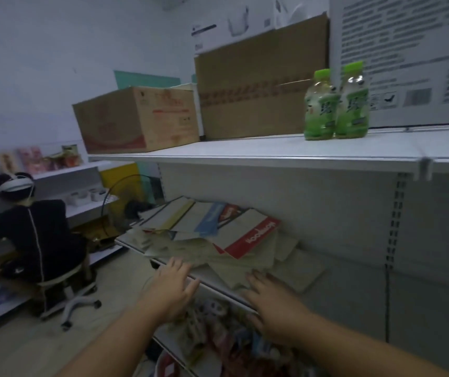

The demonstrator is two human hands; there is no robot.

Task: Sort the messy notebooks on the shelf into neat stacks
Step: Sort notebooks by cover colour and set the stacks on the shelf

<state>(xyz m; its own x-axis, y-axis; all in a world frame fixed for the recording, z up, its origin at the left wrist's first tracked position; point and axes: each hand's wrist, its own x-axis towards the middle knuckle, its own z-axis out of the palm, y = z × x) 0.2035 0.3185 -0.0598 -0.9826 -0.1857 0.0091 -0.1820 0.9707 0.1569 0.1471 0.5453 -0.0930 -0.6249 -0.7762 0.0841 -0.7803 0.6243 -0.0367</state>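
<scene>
Both grips are wide and hold nothing. The left hand [173,285] and right hand [273,303] reach forward with straight, spread fingers, their tips at the near fringe of the notebooks [204,235]. The blur hides whether they are touching yet.

The notebooks lie in a loose, fanned heap on the middle shelf [215,287]. They are crowded toward its front edge and left end, and a few pale ones have strayed toward the back on the right. Several lean on one another, and a red-banded notebook [248,238] sits slanted on top.

The main risk is a slide. The covers look slick and the heap has no square base, so pressing or dragging from the front with flat fingers could push the lower books out over the front edge. They would drop onto the packets [218,338] on the shelf below, or onto the floor [120,273]. Pulling one book from the middle would likely tip the slanted ones resting on it. Lifting the red-banded one off first, with a thumb under its edge, seems the safer start.
</scene>
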